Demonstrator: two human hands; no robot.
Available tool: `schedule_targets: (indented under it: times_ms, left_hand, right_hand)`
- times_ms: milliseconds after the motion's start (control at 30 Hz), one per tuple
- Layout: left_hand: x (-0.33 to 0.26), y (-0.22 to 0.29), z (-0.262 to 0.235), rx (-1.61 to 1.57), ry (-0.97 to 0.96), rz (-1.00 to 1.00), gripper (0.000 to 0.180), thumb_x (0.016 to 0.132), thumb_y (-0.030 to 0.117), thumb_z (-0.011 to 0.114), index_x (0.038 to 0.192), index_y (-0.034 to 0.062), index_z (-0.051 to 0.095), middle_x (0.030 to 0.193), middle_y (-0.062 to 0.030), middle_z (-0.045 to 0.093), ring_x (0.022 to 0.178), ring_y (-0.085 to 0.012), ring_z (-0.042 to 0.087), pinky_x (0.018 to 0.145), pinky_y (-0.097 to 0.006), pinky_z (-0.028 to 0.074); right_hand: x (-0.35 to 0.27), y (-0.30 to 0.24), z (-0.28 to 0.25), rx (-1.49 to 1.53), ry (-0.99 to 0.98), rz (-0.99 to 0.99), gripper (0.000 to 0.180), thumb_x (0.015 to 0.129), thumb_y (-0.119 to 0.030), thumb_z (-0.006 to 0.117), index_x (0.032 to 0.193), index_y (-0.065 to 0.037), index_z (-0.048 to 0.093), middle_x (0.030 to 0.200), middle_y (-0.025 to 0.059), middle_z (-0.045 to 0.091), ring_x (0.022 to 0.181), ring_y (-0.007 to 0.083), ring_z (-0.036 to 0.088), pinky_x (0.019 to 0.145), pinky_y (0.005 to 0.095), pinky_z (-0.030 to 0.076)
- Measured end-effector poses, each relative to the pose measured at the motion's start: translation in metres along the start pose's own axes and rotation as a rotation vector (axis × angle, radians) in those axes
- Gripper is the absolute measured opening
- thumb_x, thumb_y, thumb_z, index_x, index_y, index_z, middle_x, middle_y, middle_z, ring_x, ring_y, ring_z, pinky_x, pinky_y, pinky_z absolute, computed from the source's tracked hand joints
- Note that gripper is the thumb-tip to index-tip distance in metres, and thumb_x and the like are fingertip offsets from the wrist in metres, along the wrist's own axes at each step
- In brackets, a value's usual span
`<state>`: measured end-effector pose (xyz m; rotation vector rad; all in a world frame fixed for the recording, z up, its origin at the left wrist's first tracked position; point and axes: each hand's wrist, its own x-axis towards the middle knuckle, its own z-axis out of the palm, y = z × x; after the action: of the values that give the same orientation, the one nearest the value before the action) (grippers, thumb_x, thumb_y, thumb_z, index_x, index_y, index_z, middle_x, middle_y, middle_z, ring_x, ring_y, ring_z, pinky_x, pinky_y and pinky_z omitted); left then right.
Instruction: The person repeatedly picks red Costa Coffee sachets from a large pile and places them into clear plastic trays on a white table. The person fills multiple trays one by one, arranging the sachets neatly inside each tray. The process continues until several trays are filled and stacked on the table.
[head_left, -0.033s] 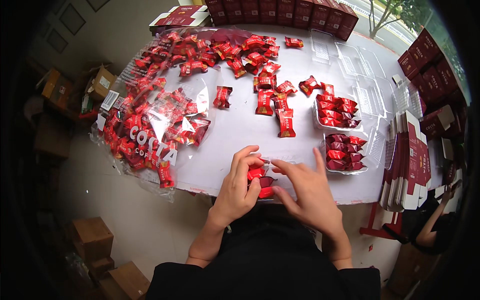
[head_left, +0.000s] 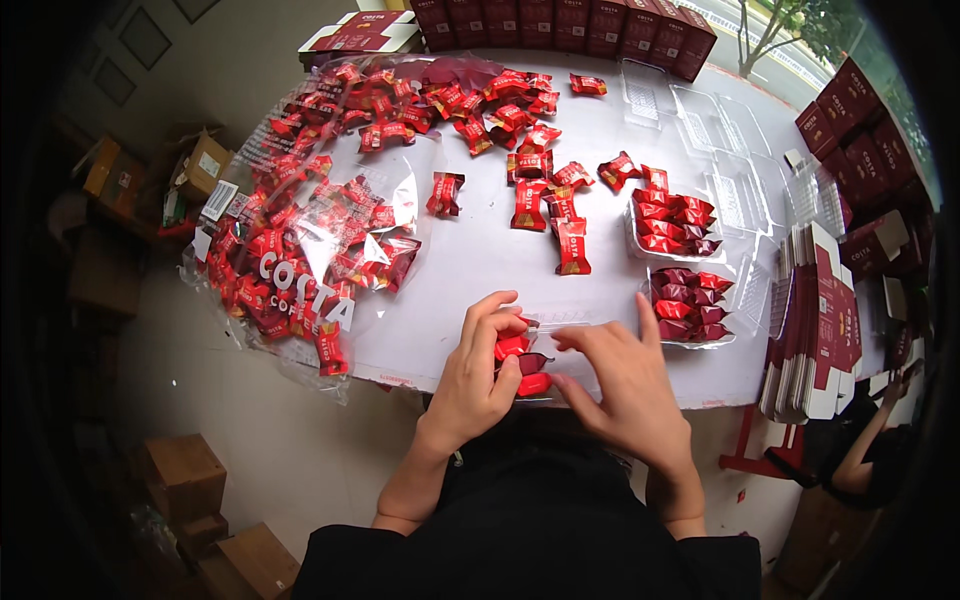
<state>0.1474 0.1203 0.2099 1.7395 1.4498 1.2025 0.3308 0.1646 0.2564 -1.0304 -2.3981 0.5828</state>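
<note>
At the table's front edge a clear plastic tray (head_left: 578, 352) holds several wrapped candies (head_left: 533, 384) in red and dark red. My left hand (head_left: 475, 368) is curled over the tray's left side, its thumb and fingers closed against the candies. My right hand (head_left: 632, 390) hovers at the tray's right side, fingers apart, with nothing visible in it; its thumb tip comes close to the nearest candy. To the right stand two filled trays, a nearer one (head_left: 690, 342) and a farther one (head_left: 634, 240), each with rows of wrapped candies.
A large clear bag (head_left: 400, 180) full of red wrapped candies covers the table's left. Loose candies (head_left: 573, 247) lie in the middle. Empty clear trays (head_left: 740, 200), flattened cartons (head_left: 820, 320) and dark red boxes (head_left: 560, 25) line the right and back. Another person's arm (head_left: 868, 450) shows at right.
My right hand has shifted slightly right, away from the candies, uncovering more of the tray. My left hand stays in place.
</note>
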Motion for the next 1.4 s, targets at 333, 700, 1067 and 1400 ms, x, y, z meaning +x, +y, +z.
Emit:
schedule_targets:
  times_ms: [333,700,1067,1400]
  left_hand:
    - [0.000,0.011,0.001,-0.113,-0.080,-0.098,0.027,0.086,0.003,0.044,0.112,-0.0028,0.049,0.138,-0.0229,0.039,0.121,-0.0357,0.051,0.102,-0.042,0.042]
    - [-0.002,0.013,-0.009,-0.073,-0.114,-0.113,0.021,0.085,0.000,0.048,0.106,-0.0008,0.050,0.139,-0.0215,0.041,0.119,-0.0342,0.055,0.100,-0.040,0.044]
    - [-0.008,0.004,-0.003,-0.123,-0.058,-0.055,0.019,0.085,-0.001,0.047,0.104,-0.0018,0.052,0.139,-0.0222,0.042,0.112,-0.0323,0.057,0.096,-0.039,0.046]
    - [-0.007,-0.001,0.000,-0.174,-0.031,-0.046,0.018,0.084,-0.002,0.048,0.102,-0.0023,0.053,0.136,-0.0215,0.045,0.110,-0.0313,0.058,0.093,-0.039,0.048]
  right_hand:
    - [-0.003,-0.006,0.003,0.062,-0.140,-0.042,0.012,0.078,-0.013,0.072,0.083,-0.009,0.063,0.061,0.0024,0.058,0.071,0.0194,0.061,0.110,0.0621,0.022]
    - [0.072,0.015,-0.007,-0.528,0.250,0.082,0.025,0.079,-0.027,0.074,0.083,-0.007,0.059,0.066,0.0062,0.061,0.068,0.0234,0.059,0.067,0.0358,0.043]
    - [0.100,0.026,-0.002,-0.513,0.227,0.190,0.021,0.082,-0.021,0.065,0.077,-0.004,0.053,0.073,0.0114,0.062,0.067,0.0300,0.063,0.059,0.0421,0.048]
    - [0.133,0.055,0.028,-0.596,0.073,0.237,0.031,0.077,-0.019,0.069,0.098,-0.004,0.052,0.067,0.0127,0.065,0.062,0.0318,0.066,0.054,0.0412,0.051]
